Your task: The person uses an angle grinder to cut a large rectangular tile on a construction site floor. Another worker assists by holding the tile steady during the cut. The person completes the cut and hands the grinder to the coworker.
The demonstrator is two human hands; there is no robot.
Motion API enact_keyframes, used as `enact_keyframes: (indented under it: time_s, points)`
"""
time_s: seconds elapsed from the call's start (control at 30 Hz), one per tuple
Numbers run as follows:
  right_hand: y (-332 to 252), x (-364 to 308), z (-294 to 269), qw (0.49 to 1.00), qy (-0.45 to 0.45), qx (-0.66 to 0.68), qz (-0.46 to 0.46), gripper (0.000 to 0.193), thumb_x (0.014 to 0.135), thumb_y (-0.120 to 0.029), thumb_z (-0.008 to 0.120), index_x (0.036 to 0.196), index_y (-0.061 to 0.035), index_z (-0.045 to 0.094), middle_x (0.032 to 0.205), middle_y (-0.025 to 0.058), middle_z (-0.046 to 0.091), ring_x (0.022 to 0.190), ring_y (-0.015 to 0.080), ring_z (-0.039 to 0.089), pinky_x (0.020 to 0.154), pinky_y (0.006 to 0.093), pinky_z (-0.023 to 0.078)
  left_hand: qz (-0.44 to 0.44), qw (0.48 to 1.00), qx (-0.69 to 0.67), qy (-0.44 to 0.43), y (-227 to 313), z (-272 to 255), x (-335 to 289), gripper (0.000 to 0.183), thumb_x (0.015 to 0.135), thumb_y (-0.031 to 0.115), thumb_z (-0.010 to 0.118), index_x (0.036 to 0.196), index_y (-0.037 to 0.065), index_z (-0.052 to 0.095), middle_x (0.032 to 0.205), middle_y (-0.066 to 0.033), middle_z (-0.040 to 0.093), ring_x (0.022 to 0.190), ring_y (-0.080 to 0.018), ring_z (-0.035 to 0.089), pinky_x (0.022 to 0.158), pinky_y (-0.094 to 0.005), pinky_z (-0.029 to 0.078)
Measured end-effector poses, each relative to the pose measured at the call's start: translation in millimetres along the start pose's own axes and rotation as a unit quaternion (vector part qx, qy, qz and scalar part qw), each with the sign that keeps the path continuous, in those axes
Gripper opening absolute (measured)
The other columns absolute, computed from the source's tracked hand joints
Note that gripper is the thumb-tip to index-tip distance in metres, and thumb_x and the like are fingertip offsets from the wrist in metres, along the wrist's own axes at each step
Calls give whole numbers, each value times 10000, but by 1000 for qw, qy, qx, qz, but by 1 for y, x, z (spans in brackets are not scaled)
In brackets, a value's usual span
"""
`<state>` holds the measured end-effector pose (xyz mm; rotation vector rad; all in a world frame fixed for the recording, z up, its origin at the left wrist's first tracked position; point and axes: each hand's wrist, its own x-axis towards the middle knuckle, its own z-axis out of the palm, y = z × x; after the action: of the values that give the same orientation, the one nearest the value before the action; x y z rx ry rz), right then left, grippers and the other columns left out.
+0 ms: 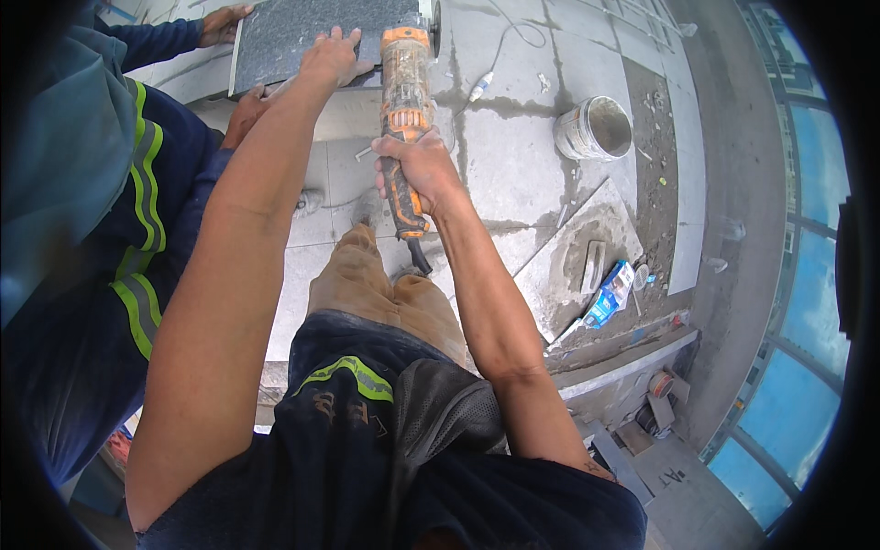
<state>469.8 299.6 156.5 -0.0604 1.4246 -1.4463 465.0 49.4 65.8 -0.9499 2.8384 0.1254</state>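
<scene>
My right hand (422, 167) is closed round the rear handle of a dusty orange and grey angle grinder (406, 84). Its cutting disc (435, 27) sits at the far end, beside the right edge of a dark grey tile (284, 38). On the tile's near right part lies my left hand (332, 57), fingers stretched out flat. A co-worker at my left has one hand (223, 24) at the tile's far left corner. Their other hand (246, 112) is at its near edge, partly hidden behind my left forearm. Whether the disc spins cannot be told.
A mortar-smeared white bucket (596, 130) stands to the right on pale floor tiles. Nearer are a loose tile (579, 261), a float (594, 266) and a blue and white packet (609, 295). A cable with a connector (480, 86) runs beyond the grinder. Windows (807, 257) line the right.
</scene>
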Motion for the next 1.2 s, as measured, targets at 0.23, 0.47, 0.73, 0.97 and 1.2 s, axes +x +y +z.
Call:
enact_keyframes:
  time_s: [0.23, 0.47, 0.73, 0.97, 1.2]
  points:
    - [3, 2, -1, 1000, -5, -6, -13, 192, 869, -52, 728, 957, 36, 581, 702, 117, 637, 489, 197, 634, 411, 335, 539, 2, 1000, 3, -8, 1, -3, -1, 786, 927, 573, 654, 1579, 211, 405, 1537, -147, 448, 1349, -416, 493, 1097, -513, 482]
    - [0, 15, 0, 1000, -1, 14, -7, 184, 872, -42, 716, 965, 38, 580, 705, 114, 626, 492, 204, 633, 411, 346, 544, -2, 1000, 2, -17, 3, -5, -7, 801, 930, 582, 649, 1593, 222, 380, 1596, -147, 400, 1394, -417, 460, 1127, -512, 457]
    - [-1, 10, 3, 1000, 4, 13, -8, 199, 880, -35, 713, 987, 46, 568, 725, 120, 628, 494, 212, 634, 403, 347, 530, -8, 1000, -10, -24, 5, -9, -7, 793, 936, 559, 660, 1597, 229, 372, 1625, -154, 370, 1420, -423, 435, 1156, -510, 427]
    - [1, 3, 7, 1000, 24, 10, -4, 209, 875, -38, 718, 977, 49, 557, 725, 127, 629, 495, 207, 633, 402, 345, 532, -6, 1000, -4, -19, 4, -5, -5, 795, 932, 565, 662, 1592, 225, 380, 1606, -152, 389, 1396, -417, 458, 1130, -508, 454]
    - [5, 4, 3, 1000, -3, 13, 7, 264, 875, -44, 723, 1019, 40, 519, 720, 123, 629, 498, 200, 633, 409, 340, 545, 1, 1000, -4, -11, 2, -3, -3, 797, 931, 570, 661, 1589, 216, 385, 1574, -155, 419, 1373, -416, 476, 1112, -507, 468]
